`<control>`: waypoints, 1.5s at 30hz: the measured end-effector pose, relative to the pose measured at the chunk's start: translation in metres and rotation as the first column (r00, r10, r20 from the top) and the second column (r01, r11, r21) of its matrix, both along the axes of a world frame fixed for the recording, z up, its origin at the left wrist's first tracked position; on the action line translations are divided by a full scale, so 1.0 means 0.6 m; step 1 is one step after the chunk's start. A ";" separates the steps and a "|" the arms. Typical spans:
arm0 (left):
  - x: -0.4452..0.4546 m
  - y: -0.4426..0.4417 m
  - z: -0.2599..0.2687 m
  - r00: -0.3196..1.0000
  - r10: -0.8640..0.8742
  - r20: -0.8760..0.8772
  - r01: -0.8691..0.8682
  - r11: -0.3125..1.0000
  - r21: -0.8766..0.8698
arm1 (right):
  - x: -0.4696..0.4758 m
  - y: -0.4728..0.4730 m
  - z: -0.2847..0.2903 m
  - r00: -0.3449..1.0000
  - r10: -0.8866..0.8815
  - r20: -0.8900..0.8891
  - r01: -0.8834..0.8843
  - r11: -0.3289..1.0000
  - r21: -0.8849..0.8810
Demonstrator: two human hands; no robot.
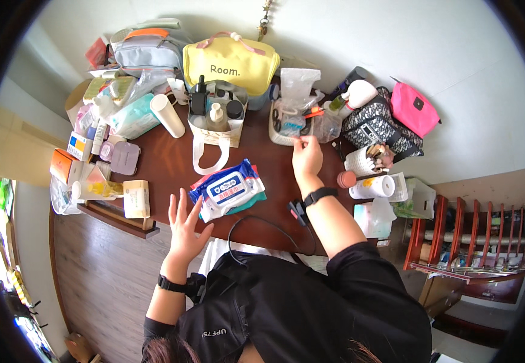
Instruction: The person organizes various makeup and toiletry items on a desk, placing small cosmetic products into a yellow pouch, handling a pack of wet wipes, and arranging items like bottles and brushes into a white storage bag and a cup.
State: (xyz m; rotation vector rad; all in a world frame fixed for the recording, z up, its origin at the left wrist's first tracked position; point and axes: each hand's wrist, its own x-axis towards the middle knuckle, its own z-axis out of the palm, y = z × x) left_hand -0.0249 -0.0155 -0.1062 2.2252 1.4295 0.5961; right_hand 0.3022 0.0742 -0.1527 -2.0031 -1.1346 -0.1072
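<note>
My left hand (184, 227) is raised with its fingers spread, close to the left end of a pack of wet wipes (228, 189). This blue and white pack has a white flip lid, and a teal and red pack shows from beneath it. At the front of a small white basket (284, 138), my right hand (307, 156) has its fingers bent together against the rim. Whether they pinch the rim or something else is hidden. Inside the basket are scissors (278, 121), an orange-handled tool (314, 112) and plastic wrapping.
Behind stands a paper carrier (217, 134) of bottles, its white handle flopped forward, and a yellow bag (230, 63). A white cylinder (168, 115) and boxes crowd the left. A brush holder (364, 159) stands right. A black cable (262, 218) loops over the table's front edge.
</note>
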 end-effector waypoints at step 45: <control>-0.078 -0.043 -0.011 0.946 0.322 -0.031 -0.323 0.940 -0.107 | 0.126 -0.045 0.031 0.977 0.195 0.082 -0.124 0.841 -0.526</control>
